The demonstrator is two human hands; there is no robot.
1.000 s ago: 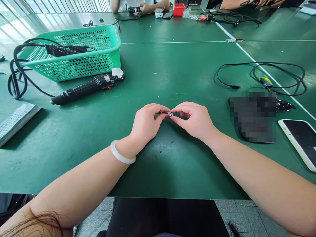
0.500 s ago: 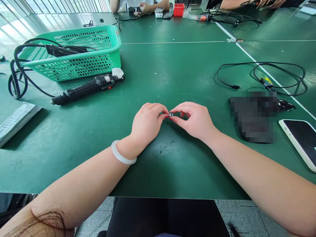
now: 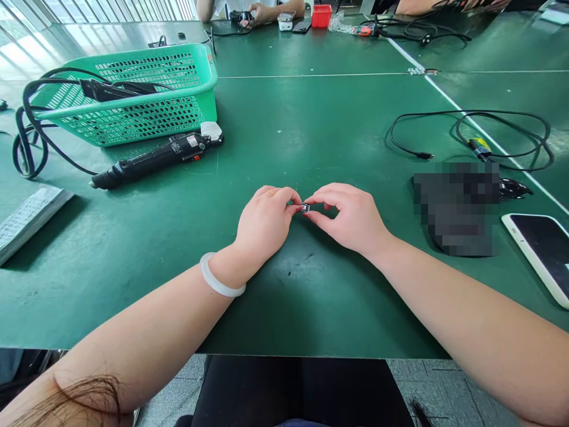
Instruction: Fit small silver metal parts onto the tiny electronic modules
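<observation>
A tiny black-and-silver part sits between my fingertips over the middle of the green table; its exact kind is too small to make out. My left hand pinches it from the left between thumb and forefinger. From the right, my right hand closes thumb and fingertips at the part's other end. A pale bangle circles my left wrist. Beyond my left hand lies a black electric screwdriver with a cord.
A green perforated basket holding cabled black gear stands back left. At left lies a pale written-on block. To the right are a looped black cable, a blurred dark object and a phone. Other people's arms rest at the far edge.
My left fingers have shifted slightly and curled closer around the small part, which has turned a little between my fingertips. My right hand has barely moved.
</observation>
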